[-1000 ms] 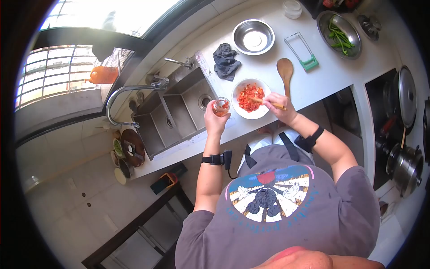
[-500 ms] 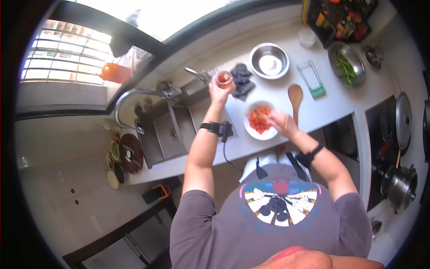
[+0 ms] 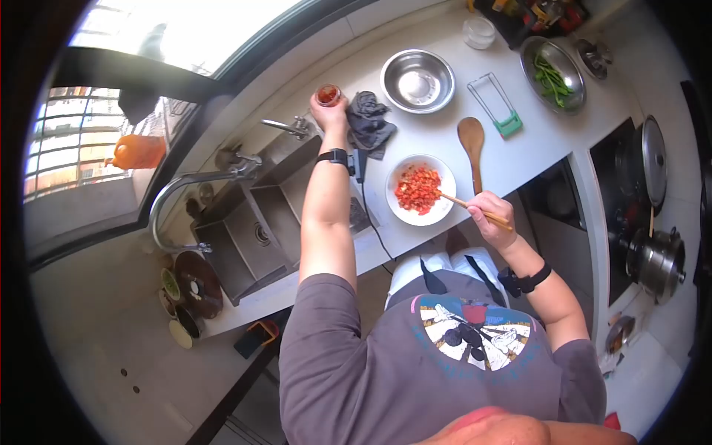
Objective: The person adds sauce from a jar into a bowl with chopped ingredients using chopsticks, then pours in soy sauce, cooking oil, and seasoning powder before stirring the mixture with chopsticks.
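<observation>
My left hand (image 3: pixel 328 113) is wrapped round a small glass jar (image 3: pixel 328 94) with red contents, at the back of the counter beside a dark grey cloth (image 3: pixel 369 124). In my right hand (image 3: pixel 495 221) are wooden chopsticks (image 3: pixel 463 202), their tips reaching into a white bowl (image 3: pixel 397 209). Chopped red pieces (image 3: pixel 418 189), mixed with some paler bits, fill the middle of that bowl. It stands near the counter's front edge. A wooden spatula (image 3: pixel 470 141) lies just right of the bowl.
Behind the bowl stands a steel basin (image 3: pixel 415 83). A green-handled peeler-like tool (image 3: pixel 507 124) lies right of it, near a bowl of green vegetables (image 3: pixel 550 80) and a glass jar (image 3: pixel 479 33). The sink (image 3: pixel 248 236) is at left, the stove with a pot (image 3: pixel 656 263) at right.
My left hand has carried the jar farther back and left, beside the cloth. My right hand has drawn back to the right from over the bowl, and the chopsticks now show clearly.
</observation>
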A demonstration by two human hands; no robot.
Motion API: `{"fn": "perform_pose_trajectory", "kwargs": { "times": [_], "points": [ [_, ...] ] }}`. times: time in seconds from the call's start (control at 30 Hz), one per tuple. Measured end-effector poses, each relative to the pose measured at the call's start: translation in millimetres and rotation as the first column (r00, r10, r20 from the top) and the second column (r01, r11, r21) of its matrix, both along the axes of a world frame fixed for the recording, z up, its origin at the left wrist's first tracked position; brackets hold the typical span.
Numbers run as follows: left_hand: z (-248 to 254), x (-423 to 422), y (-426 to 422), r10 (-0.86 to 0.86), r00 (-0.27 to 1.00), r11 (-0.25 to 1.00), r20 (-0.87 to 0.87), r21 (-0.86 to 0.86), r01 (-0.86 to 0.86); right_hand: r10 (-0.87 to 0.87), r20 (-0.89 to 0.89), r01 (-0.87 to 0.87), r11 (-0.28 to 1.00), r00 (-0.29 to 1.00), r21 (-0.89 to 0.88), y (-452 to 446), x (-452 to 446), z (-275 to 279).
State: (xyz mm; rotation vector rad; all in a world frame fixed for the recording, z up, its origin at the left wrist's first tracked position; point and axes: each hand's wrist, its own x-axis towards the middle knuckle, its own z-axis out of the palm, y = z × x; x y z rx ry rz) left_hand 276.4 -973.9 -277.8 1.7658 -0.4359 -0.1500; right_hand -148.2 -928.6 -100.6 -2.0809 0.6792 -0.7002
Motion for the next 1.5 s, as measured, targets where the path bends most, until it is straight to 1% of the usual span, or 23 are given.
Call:
{"fn": "perform_pose_trajectory", "kwargs": {
  "times": [0.23,0.3,0.33,0.37,0.43,0.47,0.5,0.57,0.63,0.67,0.7,0.77,0.93,1.07,1.1,1.2,1.23,1.27,1.3,1.33,1.37,1.4,1.5],
  "points": [
    [10,-9,-4,-0.082,0.996,0.992,-0.030,0.095,0.085,-0.141,-0.020,0.142,0.987,0.990,0.069,-1,-18,-11],
    [12,-13,-1,-0.066,0.997,0.970,0.035,0.238,0.056,-0.181,-0.036,0.181,0.983,0.983,0.017,-1,-21,-10],
    [15,-17,4,-0.100,0.984,0.983,-0.147,0.141,0.121,-0.188,-0.079,0.196,0.976,0.979,0.100,-2,-21,-13],
    [31,-31,15,-0.080,0.990,0.970,-0.113,0.220,0.104,-0.188,-0.072,0.194,0.977,0.980,0.087,-2,-22,-10],
    [34,-58,41,-0.139,0.958,0.980,-0.251,0.101,0.169,-0.233,0.017,0.231,0.969,0.972,0.085,-3,-27,0],
    [38,-79,61,-0.245,0.961,0.966,-0.127,0.052,0.253,-0.235,0.060,0.230,0.971,0.970,0.070,-4,-27,1],
    [46,-99,83,-0.361,0.924,0.925,-0.126,0.078,0.372,-0.241,-0.087,0.243,0.970,0.967,0.007,-7,-31,-4],
    [33,-137,130,-0.421,0.907,0.877,-0.024,0.243,0.414,-0.236,-0.057,0.241,0.964,0.970,0.110,-14,-42,-22],
    [14,-169,168,-0.399,0.900,0.861,-0.178,0.265,0.434,-0.334,0.140,0.294,0.923,0.932,0.248,-22,-40,0],
    [23,-183,182,-0.397,0.858,0.829,-0.326,0.274,0.488,-0.341,0.175,0.322,0.938,0.924,0.125,-33,-41,8],
    [21,-195,189,-0.328,0.760,0.809,-0.561,0.249,0.533,-0.347,0.209,0.354,0.935,0.914,0.002,-47,-43,16],
    [40,-218,190,-0.224,0.378,0.865,-0.898,-0.005,0.501,-0.317,0.122,0.339,0.896,0.941,-0.288,-75,-45,2],
    [39,-251,191,-0.336,0.344,0.883,-0.877,-0.166,0.440,0.049,-0.362,-0.269,0.761,0.931,-0.590,-128,-46,-97],
    [30,-246,193,-0.298,0.348,0.928,-0.889,-0.184,0.324,0.042,-0.732,-0.554,0.683,0.680,-0.475,-150,-42,-113],
    [36,-249,192,-0.268,0.327,0.948,-0.906,-0.188,0.256,0.032,-0.521,-0.430,0.610,0.853,-0.666,-156,-39,-118],
    [45,-261,189,-0.202,0.359,0.972,-0.911,-0.142,0.187,-0.083,-0.274,-0.092,0.818,0.958,-0.569,-197,-28,-116],
    [44,-259,194,-0.219,0.375,0.971,-0.901,-0.164,0.175,-0.208,-0.173,0.068,0.804,0.963,-0.590,-216,-22,-104],
    [42,-263,188,-0.192,0.380,0.978,-0.905,-0.145,0.150,-0.318,-0.070,0.273,0.891,0.945,-0.364,-248,-19,-74],
    [42,-267,183,-0.178,0.380,0.981,-0.908,-0.131,0.146,-0.474,0.108,0.466,0.755,0.874,-0.461,-279,-21,-38],
    [42,-272,178,-0.144,0.389,0.988,-0.910,-0.110,0.107,-0.510,0.164,0.532,0.760,0.844,-0.372,-321,-26,-16],
    [42,-276,173,-0.109,0.398,0.994,-0.911,-0.090,0.066,-0.592,0.224,0.624,0.654,0.774,-0.429,-357,-29,3],
    [41,-280,169,-0.097,0.396,0.995,-0.913,-0.091,0.033,-0.656,0.157,0.663,0.662,0.738,-0.350,-393,-32,21],
    [36,-288,171,-0.080,0.431,0.997,-0.899,-0.075,0.030,-0.673,0.091,0.618,0.606,0.734,-0.501,-470,-31,60]
  ]
}}
